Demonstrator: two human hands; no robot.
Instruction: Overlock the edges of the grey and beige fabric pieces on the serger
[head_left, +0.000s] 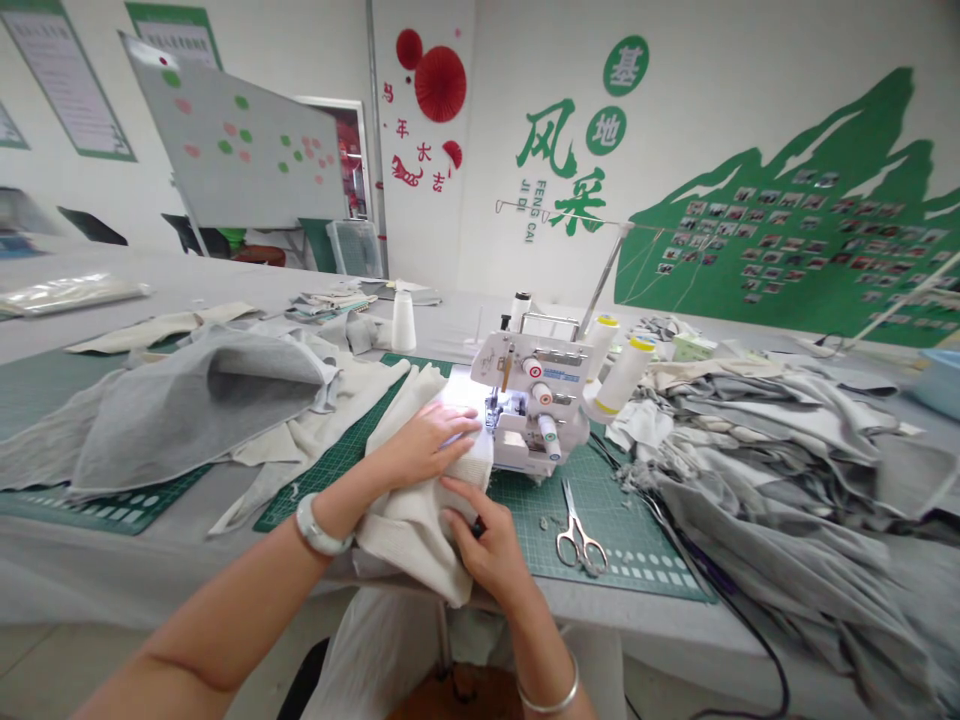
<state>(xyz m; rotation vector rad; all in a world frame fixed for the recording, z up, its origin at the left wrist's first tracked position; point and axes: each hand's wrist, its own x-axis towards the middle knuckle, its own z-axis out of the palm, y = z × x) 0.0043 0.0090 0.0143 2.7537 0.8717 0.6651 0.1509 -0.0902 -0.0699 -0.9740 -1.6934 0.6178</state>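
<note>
Your table (195, 275) spreads furthest; reckoning from your cloth, a heap of grey and cream fabric (795, 480) covers it at three o'clock. The clear plastic bin (356, 250) stands at eleven, its contents too hazy to make out; the blue basin (943, 382), just short of three, is cut off at the picture's edge, its inside unseen. Your sewing machine (566, 400) sits at two o'clock. Your cream cloth (420, 530) lies bunched at the table's near edge, long axis roughly twelve to six, its upper right side towards the lit needle area — glare there hides its exact edge. Your left hand (427, 440) lies flat on it, fingers extended; your right hand (495, 550) touches its right side, thumb and forefinger narrowly apart — whether they pinch a fold, I can't tell. Scissors (574, 518) rest between three and four, handles towards you.
</note>
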